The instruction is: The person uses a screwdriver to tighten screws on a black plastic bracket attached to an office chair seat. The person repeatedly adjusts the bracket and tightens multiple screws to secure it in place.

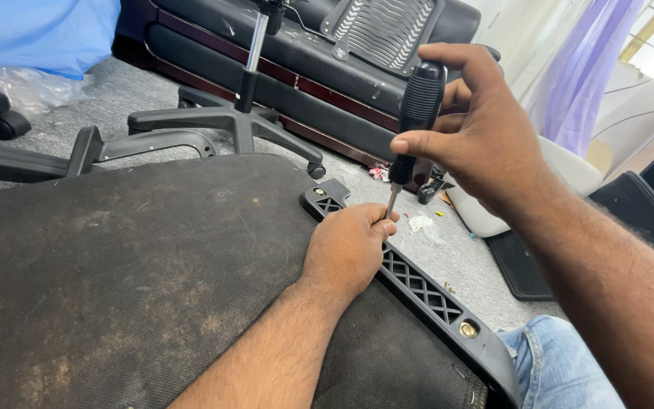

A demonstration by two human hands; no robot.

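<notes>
My right hand (pixel 472 127) grips the black ribbed handle of a screwdriver (pixel 415 113), held upright with its metal shaft pointing down. My left hand (pixel 348 246) rests on the dark, stained underside of a chair seat (pixel 138 273) and pinches the shaft near its tip. The tip meets a black plastic bracket with lattice openings (pixel 418 288) that runs along the seat's edge. A brass-coloured screw (pixel 468 329) sits in the bracket further along, and another (pixel 319 192) at its far end.
A black five-star chair base with gas cylinder (pixel 236 113) stands behind the seat. A dark sofa (pixel 304 53) carries a ribbed chair-back part (pixel 387 30). Scraps litter the grey carpet (pixel 425 223). My jeans-clad knee (pixel 562 363) is at lower right.
</notes>
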